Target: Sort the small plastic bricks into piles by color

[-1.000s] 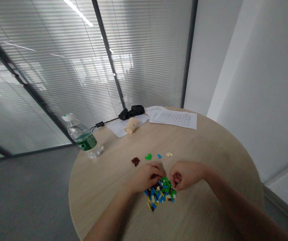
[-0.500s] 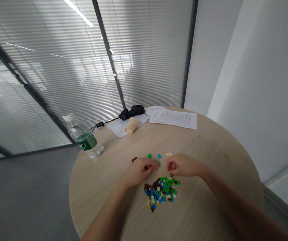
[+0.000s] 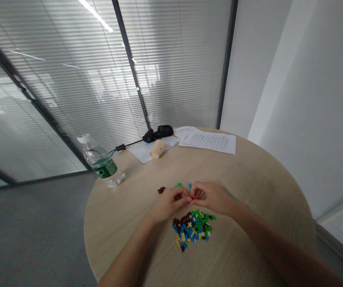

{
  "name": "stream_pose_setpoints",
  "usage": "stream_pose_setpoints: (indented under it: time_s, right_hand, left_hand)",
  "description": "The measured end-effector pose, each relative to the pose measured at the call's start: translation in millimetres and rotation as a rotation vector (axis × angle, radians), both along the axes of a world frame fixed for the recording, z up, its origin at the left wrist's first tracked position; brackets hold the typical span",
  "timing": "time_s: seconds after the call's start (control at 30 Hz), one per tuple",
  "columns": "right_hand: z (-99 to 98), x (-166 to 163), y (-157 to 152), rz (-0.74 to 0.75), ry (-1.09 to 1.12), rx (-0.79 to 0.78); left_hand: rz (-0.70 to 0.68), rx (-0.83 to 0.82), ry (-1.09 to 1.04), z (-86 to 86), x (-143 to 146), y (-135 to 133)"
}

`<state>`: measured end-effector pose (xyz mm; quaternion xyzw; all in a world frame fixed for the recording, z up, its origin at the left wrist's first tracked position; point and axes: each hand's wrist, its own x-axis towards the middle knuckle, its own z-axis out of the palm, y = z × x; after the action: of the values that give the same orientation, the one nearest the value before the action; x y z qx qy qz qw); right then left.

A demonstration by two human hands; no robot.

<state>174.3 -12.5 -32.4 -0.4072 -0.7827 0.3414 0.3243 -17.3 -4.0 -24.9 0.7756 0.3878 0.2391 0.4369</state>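
the bricks (image 3: 193, 229) lie heaped on the counter (image 3: 255, 179), near left hand (image 3: 167, 204) and right hand (image 3: 212, 197); probably light and stiff, best pinched by two sides; both hands are curled, but how tightly closed, and on what, i cannot tell

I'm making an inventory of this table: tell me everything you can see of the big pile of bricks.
The pile is a loose, low heap of small, plastic-looking bricks: green gathered at the far right, dark brown at the far left, blue mostly in the nearer part, with yellow and cream among them. It lies on the pale wood-look table, nearer the camera than the left hand and right hand; neither visibly touches it.
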Motion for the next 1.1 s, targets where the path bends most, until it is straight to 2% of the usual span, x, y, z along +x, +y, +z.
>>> stream_pose_setpoints:
  time_s: [0.1,0.3,0.47,0.57,0.67,0.8,1.0,1.1]
  right_hand:
    - [2.3,0.2,-1.9,0.014,-0.035,0.058]
    - [5.3,-1.4,-3.3,0.007,-0.121,0.174]
    - [4.0,1.8,-1.0,0.024,-0.119,0.142]
    - [3.8,5.2,1.1,-0.008,-0.150,0.150]
    - [2.5,6.9,3.0,-0.029,-0.171,0.143]
    - [-1.0,6.8,4.7,-0.022,-0.163,0.110]
    - [-1.7,7.0,5.2,-0.014,-0.165,0.109]
    - [-1.6,7.4,5.1,-0.016,-0.177,0.106]
  left_hand:
    - [0.010,-0.003,-0.061,-3.5,4.0,-0.1]
    - [0.030,-0.124,-0.152,-2.4,6.1,0.0]
    - [0.114,-0.042,-0.013,6.0,-10.2,5.9]
    - [0.158,0.018,0.204,9.7,-27.1,11.4]
    - [0.161,-0.022,0.322,11.8,-40.0,13.5]
    - [0.129,-0.168,0.368,13.5,-46.7,11.5]
    - [0.138,-0.087,0.451,14.1,-45.4,11.6]
    - [0.141,-0.116,0.431,12.8,-44.7,12.0]
